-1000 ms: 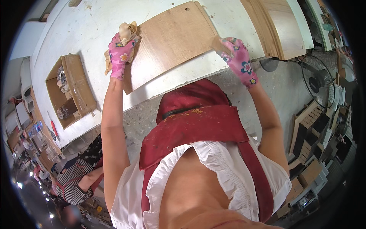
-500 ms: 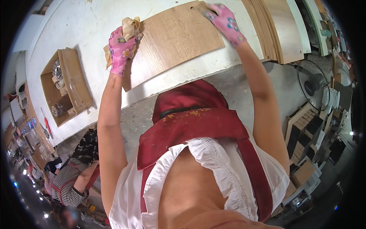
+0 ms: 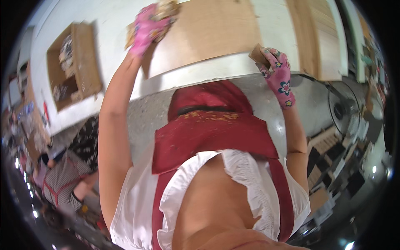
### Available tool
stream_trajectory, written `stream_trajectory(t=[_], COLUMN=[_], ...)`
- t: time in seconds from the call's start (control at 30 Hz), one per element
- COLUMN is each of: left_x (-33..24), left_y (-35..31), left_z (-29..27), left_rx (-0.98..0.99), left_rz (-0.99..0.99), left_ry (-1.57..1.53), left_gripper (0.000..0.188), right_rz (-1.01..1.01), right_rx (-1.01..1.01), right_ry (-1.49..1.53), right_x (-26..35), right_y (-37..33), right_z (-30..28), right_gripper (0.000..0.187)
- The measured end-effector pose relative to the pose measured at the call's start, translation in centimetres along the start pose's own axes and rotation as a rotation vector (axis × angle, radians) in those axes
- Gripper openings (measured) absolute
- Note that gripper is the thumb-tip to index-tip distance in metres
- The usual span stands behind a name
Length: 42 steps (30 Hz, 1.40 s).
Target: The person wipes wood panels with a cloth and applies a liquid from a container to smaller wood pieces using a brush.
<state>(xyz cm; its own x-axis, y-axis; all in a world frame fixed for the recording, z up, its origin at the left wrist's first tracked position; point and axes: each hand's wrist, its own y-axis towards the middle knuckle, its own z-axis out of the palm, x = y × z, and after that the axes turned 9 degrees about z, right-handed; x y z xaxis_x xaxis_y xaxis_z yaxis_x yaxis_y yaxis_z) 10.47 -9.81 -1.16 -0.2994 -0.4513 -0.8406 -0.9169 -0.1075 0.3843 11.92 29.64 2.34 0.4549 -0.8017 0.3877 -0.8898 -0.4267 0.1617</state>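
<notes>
A flat wood-grain panel (image 3: 208, 35) lies on the white worktable (image 3: 208, 68), its near edge close to the table's front. My left hand (image 3: 145, 31), in a pink flowered glove, is closed on a crumpled tan rag (image 3: 167, 10) over the panel's left end. My right hand (image 3: 281, 75), gloved alike, is off the panel's near right corner, by the table's front edge. Between its fingers and thumb is a small stiff brown piece, which looks like folded sandpaper (image 3: 255, 54).
An open cardboard box (image 3: 88, 58) with rolled items inside stands at the table's left. Stacked wood panels (image 3: 306, 37) lie at the right. A red-handled tool (image 3: 46, 111) rests near the left edge. A floor fan (image 3: 339, 109) is at right; another person (image 3: 66, 177) is at lower left.
My right hand has come from the panel's far right corner toward me, past its near right corner, with the brown piece. My left hand still holds the rag at the left end. The view has shifted.
</notes>
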Motion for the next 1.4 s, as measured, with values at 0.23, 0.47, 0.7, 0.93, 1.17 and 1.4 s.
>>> stream_trajectory(t=[0.23, 0.47, 0.7, 0.93, 1.17, 1.4], left_x=[-5.5, -4.8, 1.4, 3.5, 3.4, 2.4], left_y=[1.5, 2.0, 1.0, 0.3, 0.8, -0.4], left_z=[-1.2, -0.7, -0.3, -0.4, -0.3, 0.9], left_rx=[0.239, 0.252, 0.130, 0.117, 0.109, 0.095], left_rz=[-0.137, 0.024, 0.054, -0.041, -0.109, -0.101], left_ry=[0.253, 0.314, 0.147, 0.183, 0.062, 0.308], left_gripper=[0.029, 0.026, 0.034, 0.045, 0.043, 0.052], right_rz=[0.446, -0.535, -0.554, -0.170, 0.234, 0.826], right_rx=[0.602, 0.470, 0.108, 0.000, -0.249, -0.240], right_ry=[1.283, 0.441, 0.218, -0.119, -0.192, 1.098], right_x=[4.4, 24.2, 19.3, 1.3, -10.9, -8.7], right_y=[2.2, 5.2, 3.6, 0.9, -2.1, -4.1], right_z=[7.1, 13.6, 12.5, 5.3, 0.0, 2.8], right_gripper=[0.030, 0.013, 0.024, 0.028, 0.042, 0.035])
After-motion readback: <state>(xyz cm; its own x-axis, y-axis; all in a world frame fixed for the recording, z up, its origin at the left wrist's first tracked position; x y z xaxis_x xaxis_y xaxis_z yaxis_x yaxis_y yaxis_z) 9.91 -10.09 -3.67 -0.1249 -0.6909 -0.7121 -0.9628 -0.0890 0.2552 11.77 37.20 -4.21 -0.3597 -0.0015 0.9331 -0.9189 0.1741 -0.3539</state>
